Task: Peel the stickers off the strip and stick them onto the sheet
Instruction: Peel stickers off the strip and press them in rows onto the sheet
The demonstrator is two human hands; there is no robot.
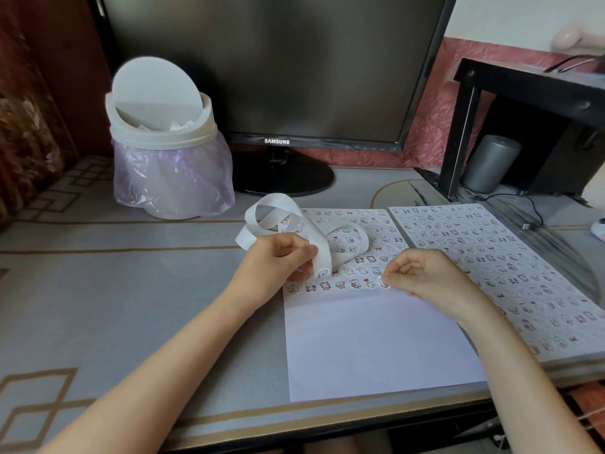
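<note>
On grey desk [98, 290], white sheet [376, 348]

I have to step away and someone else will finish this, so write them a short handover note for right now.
Left hand holds the curling strip; one sticker shows at its lower end.
Right hand presses a sticker onto the sheet with its fingers, at the right end of the lowest row.
Done: the sheet's upper part is filled with rows; a full sheet lies to its right.
Left: fill the blank lower half.
</note>
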